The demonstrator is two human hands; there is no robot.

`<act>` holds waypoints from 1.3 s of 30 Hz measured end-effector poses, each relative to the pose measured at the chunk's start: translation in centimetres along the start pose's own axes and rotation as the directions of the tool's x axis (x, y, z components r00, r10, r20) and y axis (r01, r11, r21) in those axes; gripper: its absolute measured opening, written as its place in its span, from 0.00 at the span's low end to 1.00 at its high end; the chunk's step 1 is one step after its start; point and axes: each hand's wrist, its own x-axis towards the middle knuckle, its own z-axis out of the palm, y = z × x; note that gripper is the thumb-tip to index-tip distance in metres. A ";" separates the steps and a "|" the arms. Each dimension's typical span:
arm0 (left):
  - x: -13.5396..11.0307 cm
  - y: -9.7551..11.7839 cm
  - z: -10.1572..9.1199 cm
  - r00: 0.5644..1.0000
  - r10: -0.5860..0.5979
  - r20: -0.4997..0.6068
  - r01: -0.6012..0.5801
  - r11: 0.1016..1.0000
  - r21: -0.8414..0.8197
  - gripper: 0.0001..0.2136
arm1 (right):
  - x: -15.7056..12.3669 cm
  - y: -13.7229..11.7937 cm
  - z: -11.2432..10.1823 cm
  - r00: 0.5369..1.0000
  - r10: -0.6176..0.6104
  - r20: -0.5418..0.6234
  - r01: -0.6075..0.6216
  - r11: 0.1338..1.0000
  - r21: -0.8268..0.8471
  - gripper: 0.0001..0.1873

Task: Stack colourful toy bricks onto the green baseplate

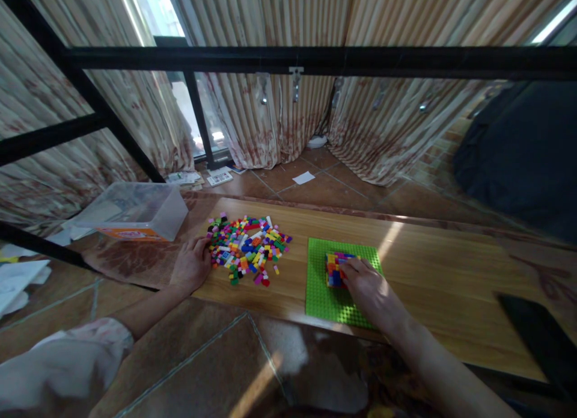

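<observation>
A green studded baseplate lies on the wooden board. A low block of multicoloured toy bricks stands on its middle. My right hand reaches over that block from the right, fingers closed together, tips at its top. A small red brick seems to be at the fingertips, mostly hidden. To the left, loose toy bricks of many colours are spread in a heap. Beside the heap's left edge rests my left hand, its fingers loosely bent and apart, touching the nearest bricks, with nothing visibly held.
A clear plastic box with an orange label sits left of the heap. The wooden board runs on to the right, where a dark flat object lies. A black metal bar crosses in front. Curtains hang behind.
</observation>
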 end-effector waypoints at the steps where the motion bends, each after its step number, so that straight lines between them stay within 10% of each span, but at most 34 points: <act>1: 0.0 0.0 -0.1 1.000 0.000 0.003 0.000 1.000 -0.001 0.17 | -0.1 0.0 -0.1 1.000 0.016 -0.024 -0.015 1.000 0.025 0.10; 39: 0.1 0.2 -0.3 1.000 0.013 -0.016 -0.013 1.000 0.012 0.17 | -1.8 -0.8 -1.0 0.997 0.082 0.016 -0.083 0.986 0.144 0.25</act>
